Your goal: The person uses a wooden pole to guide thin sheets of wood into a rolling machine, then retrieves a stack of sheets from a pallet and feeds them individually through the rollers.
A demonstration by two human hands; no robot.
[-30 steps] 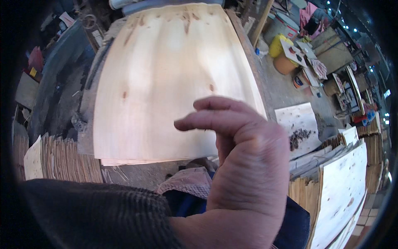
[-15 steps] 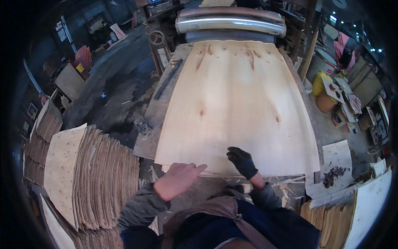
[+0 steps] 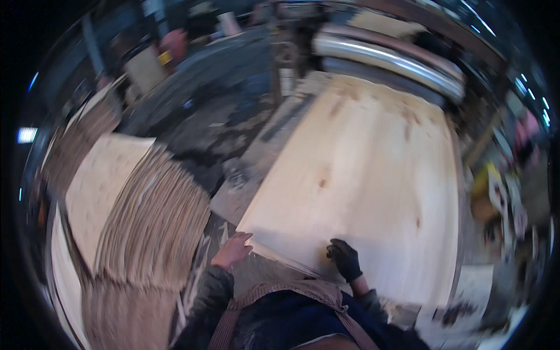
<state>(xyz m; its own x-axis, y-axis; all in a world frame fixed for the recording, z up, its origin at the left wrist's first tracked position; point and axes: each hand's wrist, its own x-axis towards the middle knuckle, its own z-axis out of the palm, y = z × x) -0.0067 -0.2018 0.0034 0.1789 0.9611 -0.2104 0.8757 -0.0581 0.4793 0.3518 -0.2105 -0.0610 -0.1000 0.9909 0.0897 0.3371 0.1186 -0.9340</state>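
Observation:
A wide, pale wood veneer sheet (image 3: 361,175) with a few brown knots lies lengthwise before me on a worktable. At its near left corner is my bare left hand (image 3: 232,251), its thumb and fingertips closed around the edge. Further right, my right hand (image 3: 345,259), in a black glove, rests on the sheet near the front edge with its fingers spread a little. Along the front, the edges of more than one layer show. The sheet's far end reaches a shiny metal roller (image 3: 391,61).
Stacks of veneer sheets (image 3: 157,216) stand on the left, close to my left arm. The table's grey margin (image 3: 233,201) runs along the sheet's left side. Dark, wet-looking floor (image 3: 204,111) lies beyond. Blurred containers (image 3: 484,192) and a loose sheet (image 3: 475,286) are on the right.
The view has turned left and tilted, so the sheet and roller appear slanted and further right. My left hand has shifted onto the sheet's corner; my right hand stays near the front edge.

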